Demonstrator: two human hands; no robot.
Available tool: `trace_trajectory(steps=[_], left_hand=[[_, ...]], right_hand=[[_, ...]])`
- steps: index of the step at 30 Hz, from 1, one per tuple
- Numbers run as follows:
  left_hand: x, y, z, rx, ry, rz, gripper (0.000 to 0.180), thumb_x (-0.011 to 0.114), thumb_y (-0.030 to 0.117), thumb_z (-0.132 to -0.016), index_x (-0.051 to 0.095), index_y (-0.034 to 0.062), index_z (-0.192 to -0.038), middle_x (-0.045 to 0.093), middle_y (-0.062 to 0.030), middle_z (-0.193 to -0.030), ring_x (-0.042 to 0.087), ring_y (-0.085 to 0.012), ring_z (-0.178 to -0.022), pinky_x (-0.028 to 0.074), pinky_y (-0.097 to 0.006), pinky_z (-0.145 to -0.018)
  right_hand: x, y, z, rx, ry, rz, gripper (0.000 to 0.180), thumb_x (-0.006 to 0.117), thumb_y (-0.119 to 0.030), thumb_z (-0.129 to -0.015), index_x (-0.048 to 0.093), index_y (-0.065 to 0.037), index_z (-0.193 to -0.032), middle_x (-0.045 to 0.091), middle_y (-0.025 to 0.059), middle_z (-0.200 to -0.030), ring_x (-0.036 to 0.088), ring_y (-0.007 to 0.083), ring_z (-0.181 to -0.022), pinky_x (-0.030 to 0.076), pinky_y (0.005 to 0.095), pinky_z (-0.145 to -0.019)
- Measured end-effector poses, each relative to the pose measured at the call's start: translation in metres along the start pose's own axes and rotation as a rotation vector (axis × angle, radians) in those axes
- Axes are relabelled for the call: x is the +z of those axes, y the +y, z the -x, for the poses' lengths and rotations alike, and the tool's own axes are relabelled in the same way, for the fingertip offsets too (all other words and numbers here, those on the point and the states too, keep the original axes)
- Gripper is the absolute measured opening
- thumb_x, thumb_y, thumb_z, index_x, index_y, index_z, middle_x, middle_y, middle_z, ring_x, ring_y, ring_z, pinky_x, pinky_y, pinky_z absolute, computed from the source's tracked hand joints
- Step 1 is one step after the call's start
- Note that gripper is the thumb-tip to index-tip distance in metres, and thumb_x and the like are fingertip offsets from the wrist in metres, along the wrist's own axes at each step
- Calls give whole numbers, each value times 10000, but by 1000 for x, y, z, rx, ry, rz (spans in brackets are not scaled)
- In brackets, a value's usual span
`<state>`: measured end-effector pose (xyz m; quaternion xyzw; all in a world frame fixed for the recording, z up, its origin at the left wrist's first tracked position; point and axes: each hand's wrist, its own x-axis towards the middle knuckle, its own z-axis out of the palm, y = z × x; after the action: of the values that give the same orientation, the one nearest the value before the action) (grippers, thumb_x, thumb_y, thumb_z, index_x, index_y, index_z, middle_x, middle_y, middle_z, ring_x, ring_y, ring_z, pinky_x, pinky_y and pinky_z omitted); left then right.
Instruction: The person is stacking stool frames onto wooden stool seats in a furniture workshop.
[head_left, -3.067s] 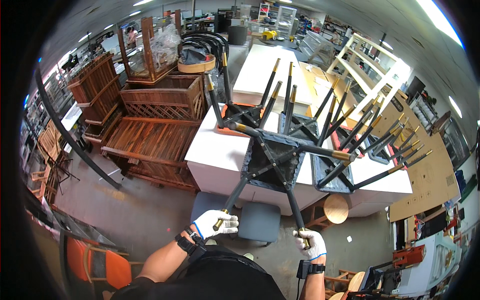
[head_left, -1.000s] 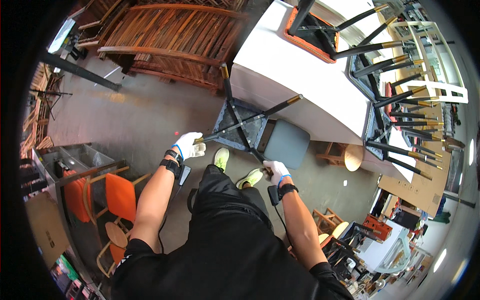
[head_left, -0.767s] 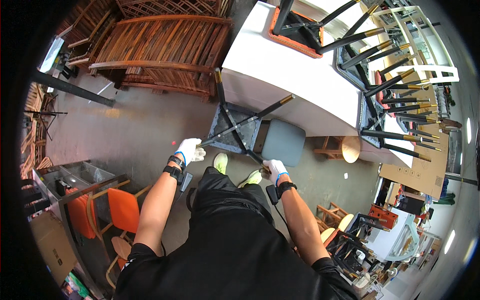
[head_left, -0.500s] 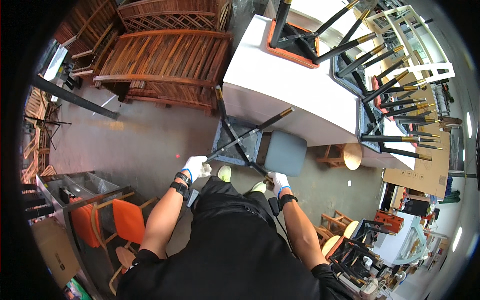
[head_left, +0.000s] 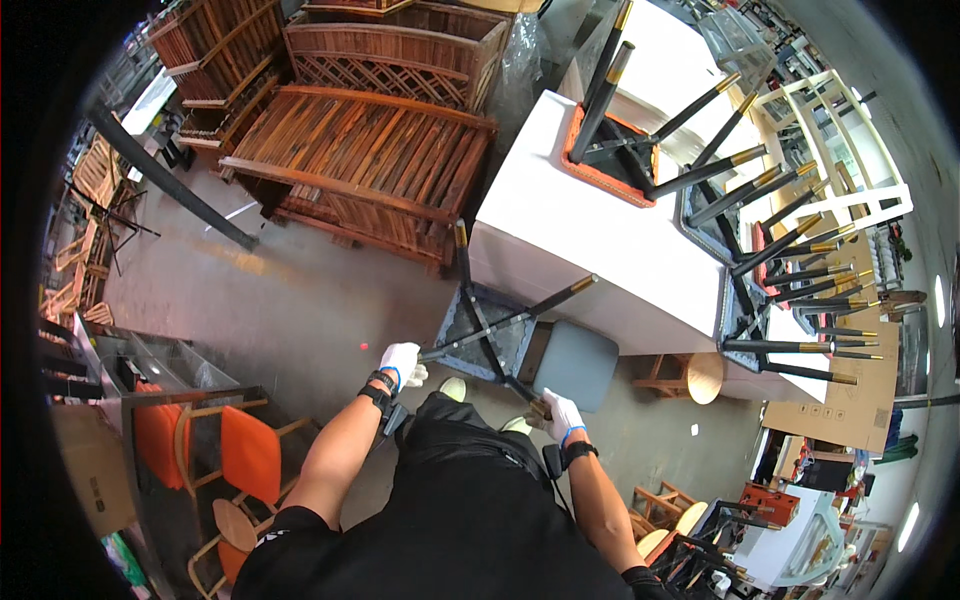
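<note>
Head view: left hand (head_left: 402, 362), white-gloved, is gripping one black metal leg of the upturned grey padded chair (head_left: 520, 345); right hand (head_left: 562, 415) is clasping another leg at 4 o'clock. Chair is hanging over the concrete floor (head_left: 290, 300), just beside the white surface (head_left: 570, 240). Slatted brown wooden benches (head_left: 360, 150) are sitting at 11 o'clock, orange chairs (head_left: 215, 455) at 8.

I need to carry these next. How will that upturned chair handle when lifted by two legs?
Probably rigid: the chair has a metal-looking frame. The padded seat hangs low, so it may swing. The slim legs could twist in the gloved left hand and right hand.
</note>
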<state>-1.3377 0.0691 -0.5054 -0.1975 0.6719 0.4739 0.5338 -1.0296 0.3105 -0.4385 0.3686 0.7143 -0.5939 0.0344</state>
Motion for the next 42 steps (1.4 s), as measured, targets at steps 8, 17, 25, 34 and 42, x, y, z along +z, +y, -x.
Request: trace_trajectory(steps=[8,17,25,34,42], left_hand=[[3,-3,7,-20,58,-42,430,441,342,-938,576,-33,-1101,687,-232,-856,700,-327,-669,590,-437,-542],[-3,-8,-6,58,-14,-110,430,445,344,-941,573,-46,-1070,686,-243,-867,705,-346,-710,590,-459,-581],[-3,-15,-9,-2,75,-40,324,534,342,-912,594,90,-1108,677,-182,-805,690,-312,-625,570,-438,-496],[0,-1,-13,-31,-2,-183,429,499,391,-924,570,11,-1110,674,-216,-877,683,-345,-680,567,-483,-566],[-4,2,-23,23,11,-197,399,498,421,-902,587,55,-1031,648,-189,-913,662,-351,-737,544,-500,-616]], right_hand=[[-35,89,43,570,280,-894,426,519,-284,-964,474,60,-1212,569,305,-1191,606,481,-1030,520,555,-877],[-28,153,158,871,436,-506,389,551,-206,-942,510,55,-1228,615,294,-1062,650,438,-885,568,541,-720],[-16,122,181,752,454,-541,311,605,-184,-927,554,19,-1157,644,173,-918,678,334,-754,588,477,-655],[15,135,249,719,638,-699,327,609,-191,-934,560,6,-1191,665,164,-933,688,311,-741,585,442,-639],[69,202,320,940,581,-721,291,613,-186,-932,591,47,-1103,661,177,-847,682,317,-700,589,456,-603]])
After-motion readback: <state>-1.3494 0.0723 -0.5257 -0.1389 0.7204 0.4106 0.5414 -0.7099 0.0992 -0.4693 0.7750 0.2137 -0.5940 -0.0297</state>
